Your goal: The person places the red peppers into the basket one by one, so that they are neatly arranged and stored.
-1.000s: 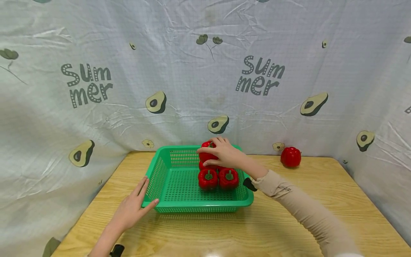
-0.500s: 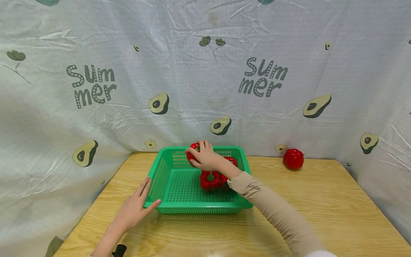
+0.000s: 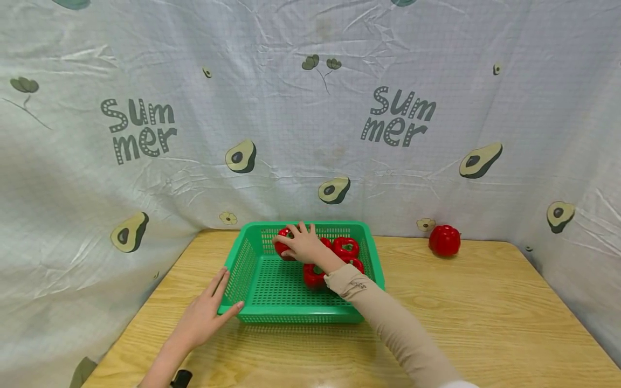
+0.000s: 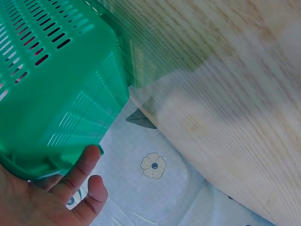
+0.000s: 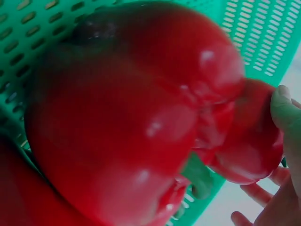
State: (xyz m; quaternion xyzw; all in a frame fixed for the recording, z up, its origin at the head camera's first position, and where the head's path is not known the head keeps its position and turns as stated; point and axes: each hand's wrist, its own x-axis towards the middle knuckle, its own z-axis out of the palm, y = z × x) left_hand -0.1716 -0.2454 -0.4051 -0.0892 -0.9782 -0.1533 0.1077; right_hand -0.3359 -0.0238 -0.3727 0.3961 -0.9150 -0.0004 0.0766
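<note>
Right hand [image 3: 302, 245] is inside the green basket [image 3: 233, 275], fingers curled round a red pepper [image 3: 283, 248] at the far-left part of the basket floor; the pepper sits low, at or just above the mesh (contact cannot be told from the head view). In the right wrist view a fingertip [image 5: 283, 110] presses that pepper's side, with another pepper filling the near field.

Left hand [image 3: 204, 318] lies flat and relaxed against the basket's near-left corner, thumb on the rim, fingers straight along the outer wall, holding nothing.

Other peppers in the basket: one at the back [image 3: 346, 247], one in the middle [image 3: 312, 274], one partly hidden behind the sleeve [image 3: 357, 264].

One pepper remains out on the bench [image 3: 485, 312], by the backdrop at far right [image 3: 444, 240], well apart from the basket.

Judged status: four in or nearly in, the fourth not yet released, one left to fetch.
</note>
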